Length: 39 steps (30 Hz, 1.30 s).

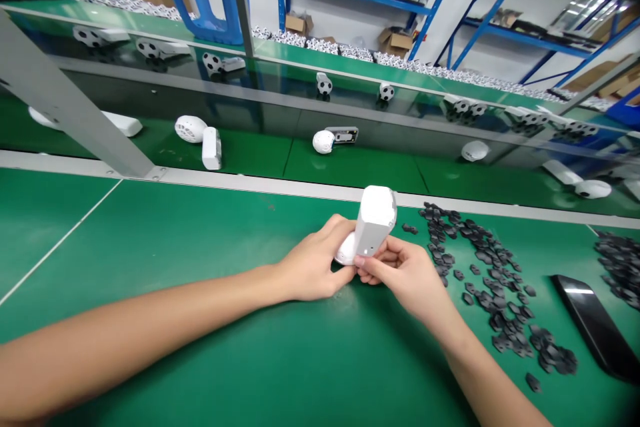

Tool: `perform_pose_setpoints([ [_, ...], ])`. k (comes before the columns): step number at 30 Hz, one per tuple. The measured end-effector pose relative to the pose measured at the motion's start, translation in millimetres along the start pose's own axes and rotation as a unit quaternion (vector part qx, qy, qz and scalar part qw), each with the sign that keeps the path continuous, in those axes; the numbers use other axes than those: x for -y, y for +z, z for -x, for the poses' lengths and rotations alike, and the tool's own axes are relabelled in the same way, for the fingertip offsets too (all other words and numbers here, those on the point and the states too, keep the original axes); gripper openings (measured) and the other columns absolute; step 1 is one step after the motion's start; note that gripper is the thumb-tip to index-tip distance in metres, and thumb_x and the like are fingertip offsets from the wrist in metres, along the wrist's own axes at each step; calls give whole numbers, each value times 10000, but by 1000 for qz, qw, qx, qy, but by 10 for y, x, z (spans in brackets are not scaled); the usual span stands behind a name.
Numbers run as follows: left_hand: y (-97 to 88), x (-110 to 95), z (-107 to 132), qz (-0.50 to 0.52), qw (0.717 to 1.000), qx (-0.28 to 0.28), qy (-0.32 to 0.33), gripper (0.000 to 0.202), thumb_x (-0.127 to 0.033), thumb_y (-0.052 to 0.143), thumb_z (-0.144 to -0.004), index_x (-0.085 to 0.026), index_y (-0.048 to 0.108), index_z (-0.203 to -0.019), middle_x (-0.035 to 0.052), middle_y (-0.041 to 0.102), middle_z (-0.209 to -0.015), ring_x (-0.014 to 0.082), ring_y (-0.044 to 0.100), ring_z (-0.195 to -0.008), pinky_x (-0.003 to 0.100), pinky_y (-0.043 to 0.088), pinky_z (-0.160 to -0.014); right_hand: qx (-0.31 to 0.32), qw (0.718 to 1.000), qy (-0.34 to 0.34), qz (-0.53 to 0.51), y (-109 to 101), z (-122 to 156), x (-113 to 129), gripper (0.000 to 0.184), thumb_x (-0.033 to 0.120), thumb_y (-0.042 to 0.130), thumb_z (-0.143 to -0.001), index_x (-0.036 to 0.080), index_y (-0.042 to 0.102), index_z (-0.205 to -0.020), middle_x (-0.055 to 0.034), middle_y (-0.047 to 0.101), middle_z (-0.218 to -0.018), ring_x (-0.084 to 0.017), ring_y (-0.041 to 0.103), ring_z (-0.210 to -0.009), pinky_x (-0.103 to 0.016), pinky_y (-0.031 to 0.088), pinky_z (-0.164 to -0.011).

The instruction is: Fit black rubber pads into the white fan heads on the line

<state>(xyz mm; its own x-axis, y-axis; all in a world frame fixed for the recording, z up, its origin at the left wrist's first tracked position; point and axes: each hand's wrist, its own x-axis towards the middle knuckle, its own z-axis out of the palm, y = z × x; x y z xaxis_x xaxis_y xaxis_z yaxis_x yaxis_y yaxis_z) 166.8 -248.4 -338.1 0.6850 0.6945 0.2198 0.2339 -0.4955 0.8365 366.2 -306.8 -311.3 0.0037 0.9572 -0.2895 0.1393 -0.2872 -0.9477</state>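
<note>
The white device (376, 221) is smooth and boxy with a rounded part (346, 251).

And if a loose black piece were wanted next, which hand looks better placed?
Probably the right hand: it is closer to the black pieces, while the left hand lies on the far side of the white device from them. Both touch that device.

Lit brightly and evenly, apparently from overhead. Bleached nearly flat on the white device (374, 223) at the fingers (376, 268). Shadowed softly on the green tabletop (300, 367) below the fingers. Streaked with glare on the black slab (595, 323) right of the fingers. Stretched and softened toward the far right.
</note>
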Motion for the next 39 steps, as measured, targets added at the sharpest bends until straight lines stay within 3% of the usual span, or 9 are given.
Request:
perform_pose_setpoints([
  [7, -9, -30, -37, 4, 1000, -13, 0, 349, -261, 650, -895, -220, 563, -1230, 90, 613, -1195, 261, 625, -1027, 397, 525, -894, 8, 999, -32, 27, 45, -59, -82, 405, 503, 836, -824, 199, 585, -734, -15, 728, -683, -154, 687, -625, -261, 572, -615],
  [12, -41, -14, -73, 170, 985, 3, -16, 321, -352, 694, -921, -197, 568, -1171, 43, 675, -1000, 199, 637, -848, 315, 527, -766, 59, 986, -124, 99, 60, -21, -41, 381, 523, 534, -1051, 214, 581, -834, -15, 706, -792, -158, 654, -719, -282, 540, -695],
  [15, -83, 29, -96, 218, 973, -39, -62, 339, -453, 671, -957, -170, 603, -1130, 34, 669, -918, 172, 613, -786, 289, 509, -732, 77, 971, -173, 148, -70, -4, -38, 450, 505, 345, -1118, 216, 665, -988, -39, 721, -894, -173, 651, -793, -313, 524, -766],
  [18, -179, 81, -158, 206, 970, -81, -97, 446, -524, 676, -930, -149, 632, -1166, 58, 675, -946, 165, 601, -749, 261, 482, -649, 40, 967, -186, 172, -301, -36, -62, 468, 519, 322, -1119, 224, 685, -1116, -50, 730, -936, -193, 652, -836, -333, 508, -793],
  [23, -546, 221, -399, 61, 972, -148, -172, 570, -627, 484, -983, -190, 546, -1345, 69, 681, -973, 161, 606, -668, 233, 419, -520, -46, 961, -185, 200, -710, -140, -53, 527, 572, 310, -1104, 216, 699, -1117, -59, 733, -930, -211, 648, -828, -346, 489, -787],
  [27, -1083, 392, -638, -93, 958, -186, -198, 637, -558, 527, -971, -165, 415, -1459, 111, 693, -1052, 231, 667, -823, 299, 497, -676, -94, 947, -162, 261, -873, -165, 0, 493, 593, 376, -1081, 229, 704, -1025, -41, 740, -914, -204, 650, -792, -332, 477, -772],
  [32, -1594, 627, -819, -293, 903, -205, -239, 669, -622, 636, -878, -103, 591, -1297, 225, 696, -1125, 454, 594, -1181, 524, 455, -986, -55, 934, -148, 320, -817, -150, 17, 470, 604, 417, -1058, 235, 671, -917, -20, 740, -854, -189, 622, -681, -308, 438, -673],
  [35, -1702, 738, -860, -363, 876, -198, -248, 535, -635, 559, -921, -140, 695, -1068, 227, 686, -1152, 468, 516, -1296, 552, 399, -1083, -26, 932, -144, 332, -757, -141, 13, 454, 596, 413, -1059, 244, 681, -957, -18, 746, -873, -190, 620, -695, -299, 424, -657],
  [39, -1839, 806, -819, -413, 839, -224, -276, 571, -610, 539, -923, -187, 606, -1301, 226, 548, -1386, 441, 516, -1315, 540, 485, -1005, -18, 928, -145, 341, -722, -136, 8, 437, 575, 417, -1057, 250, 690, -955, -20, 744, -850, -196, 619, -694, -299, 418, -648],
])
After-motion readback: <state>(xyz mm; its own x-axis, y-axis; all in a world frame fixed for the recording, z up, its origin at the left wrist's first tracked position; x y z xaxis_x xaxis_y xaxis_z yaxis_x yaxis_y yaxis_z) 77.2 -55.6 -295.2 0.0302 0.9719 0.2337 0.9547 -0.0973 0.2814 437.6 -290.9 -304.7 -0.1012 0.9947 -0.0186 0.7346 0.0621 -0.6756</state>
